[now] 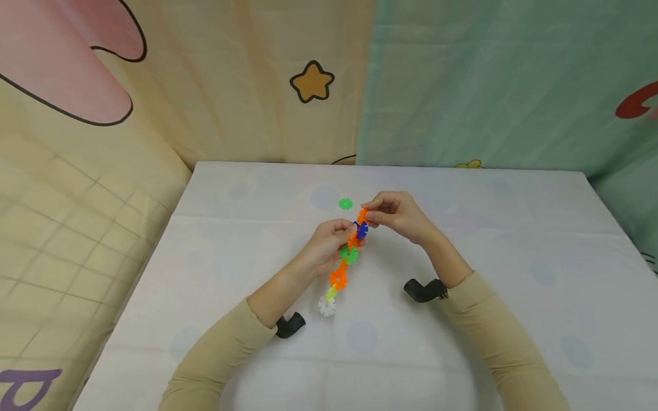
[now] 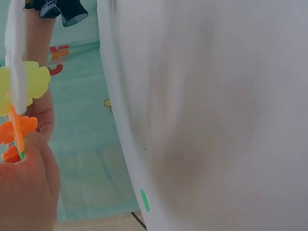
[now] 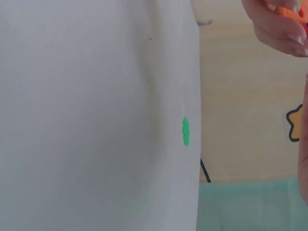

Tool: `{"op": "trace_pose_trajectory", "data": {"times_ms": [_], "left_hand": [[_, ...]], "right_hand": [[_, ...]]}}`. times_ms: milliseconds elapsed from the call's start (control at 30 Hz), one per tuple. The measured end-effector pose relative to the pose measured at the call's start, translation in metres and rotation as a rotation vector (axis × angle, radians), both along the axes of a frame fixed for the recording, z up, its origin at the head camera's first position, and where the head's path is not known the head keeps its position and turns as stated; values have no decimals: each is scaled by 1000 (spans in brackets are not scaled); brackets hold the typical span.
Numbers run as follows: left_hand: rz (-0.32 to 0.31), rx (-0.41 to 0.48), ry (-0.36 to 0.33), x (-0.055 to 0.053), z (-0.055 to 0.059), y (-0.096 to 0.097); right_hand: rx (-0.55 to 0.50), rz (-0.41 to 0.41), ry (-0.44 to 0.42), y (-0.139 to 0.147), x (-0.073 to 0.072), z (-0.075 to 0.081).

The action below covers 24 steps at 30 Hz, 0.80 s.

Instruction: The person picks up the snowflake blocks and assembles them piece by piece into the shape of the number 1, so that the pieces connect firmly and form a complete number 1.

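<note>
A chain of interlocked, notched plastic snowflake discs (image 1: 338,278) slants between the two hands, above the table. My left hand (image 1: 325,244) grips it along its upper half, near the blue disc (image 1: 362,230). Thumb and fingers of my right hand (image 1: 403,218) pinch the orange disc (image 1: 362,214) at the far end. Below the left hand the chain runs through a green disc (image 1: 349,255), orange ones and a yellow disc (image 1: 331,293) down to a white disc (image 1: 327,307). In the left wrist view, the yellow disc (image 2: 39,79) shows large, close to the camera.
One loose green disc (image 1: 345,204) lies flat on the white-covered table (image 1: 514,240), beyond the hands. Black wrist camera mounts (image 1: 422,290) stick out under both forearms. Printed curtains (image 1: 462,85) hang behind the table's back edge.
</note>
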<state>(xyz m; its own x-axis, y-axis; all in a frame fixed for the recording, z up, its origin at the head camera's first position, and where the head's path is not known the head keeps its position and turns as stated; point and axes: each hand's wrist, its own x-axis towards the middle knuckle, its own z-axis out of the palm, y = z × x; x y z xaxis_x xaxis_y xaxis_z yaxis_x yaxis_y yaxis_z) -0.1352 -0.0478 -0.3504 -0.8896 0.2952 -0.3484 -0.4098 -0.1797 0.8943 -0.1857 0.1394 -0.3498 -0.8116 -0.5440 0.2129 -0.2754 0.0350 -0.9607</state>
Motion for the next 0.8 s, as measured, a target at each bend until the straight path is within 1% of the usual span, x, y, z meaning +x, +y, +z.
{"op": "trace_pose_trajectory", "data": {"times_ms": [167,300,567,633,800], "left_hand": [[2,17,2,-1,-1,-2],[-6,11,-10,-3,-1,-2],[-12,-4,-40,-3,2,3],[-18,-6,-44,-4,1,4],[-51,-45,-54,-3,2,5]], "right_hand": [[45,-21,-36,3,-2,-2],[67,-45,-45,4,-3,-3],[109,-82,-17,5,-2,-3],[109,-87,-13,5,-1,-4],[107,-79,-5,3,1,-5]]}}
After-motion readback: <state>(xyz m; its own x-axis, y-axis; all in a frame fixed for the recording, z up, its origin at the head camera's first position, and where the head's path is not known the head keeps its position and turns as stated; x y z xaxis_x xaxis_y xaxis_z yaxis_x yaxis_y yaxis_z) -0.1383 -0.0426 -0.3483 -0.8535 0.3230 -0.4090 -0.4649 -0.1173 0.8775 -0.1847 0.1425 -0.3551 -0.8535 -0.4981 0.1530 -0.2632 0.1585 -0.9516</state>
